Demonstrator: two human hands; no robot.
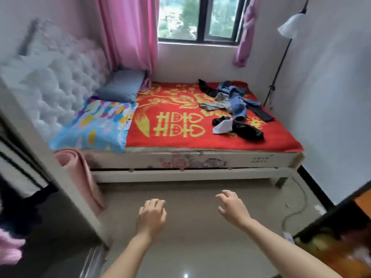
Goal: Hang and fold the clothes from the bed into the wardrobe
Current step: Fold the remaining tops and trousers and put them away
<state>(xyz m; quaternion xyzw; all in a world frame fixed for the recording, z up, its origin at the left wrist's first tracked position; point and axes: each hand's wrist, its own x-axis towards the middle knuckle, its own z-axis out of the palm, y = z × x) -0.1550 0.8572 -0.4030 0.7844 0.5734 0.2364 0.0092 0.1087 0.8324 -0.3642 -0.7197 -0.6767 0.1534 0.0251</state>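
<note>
Clothes (232,103), perhaps jeans, lie on the bed (140,158) well beyond the right hand (232,207)

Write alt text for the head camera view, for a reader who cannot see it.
Two empty bare hands, the left hand and the right hand, reach forward over the floor toward a bed with a red and gold blanket. Crumpled clothes, denim, grey and black, lie heaped at its foot end, near a window with pink curtains.

bed (200,158) | red blanket (172,141) on top | grey pillow (122,87), patterned pillow (96,127) left | clothes (234,101) right
</note>
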